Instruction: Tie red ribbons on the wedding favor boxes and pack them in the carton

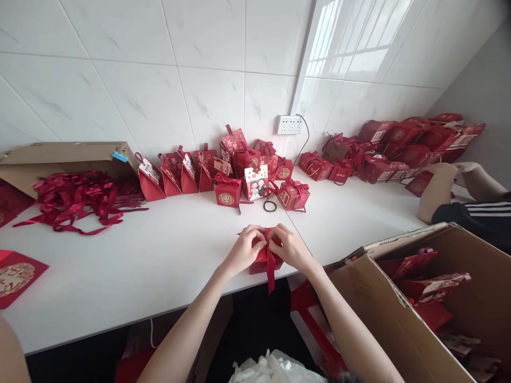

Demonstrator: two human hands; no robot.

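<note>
A small red gift box (pixel 258 264) sits at the table's front edge, directly before me. A dark red ribbon (pixel 271 268) runs over its top, and one tail hangs down past the front. My left hand (pixel 247 247) pinches the ribbon at the top of the box from the left. From the other side my right hand (pixel 288 246) pinches it too, and the fingertips of both hands nearly meet. The fingers hide the exact shape of the knot. Beyond the hands lie a black cord loop (pixel 270 206) and a ribbon-tied box (pixel 293 195).
At left a cardboard box (pixel 72 146) spills a heap of red ribbons (pixel 85 199). Several red gift boxes (pixel 181 173) line the wall, with more piled at right (pixel 415 141). A large open carton (pixel 359 298) stands front right. Another person's arms (pixel 439 186) rest at far right.
</note>
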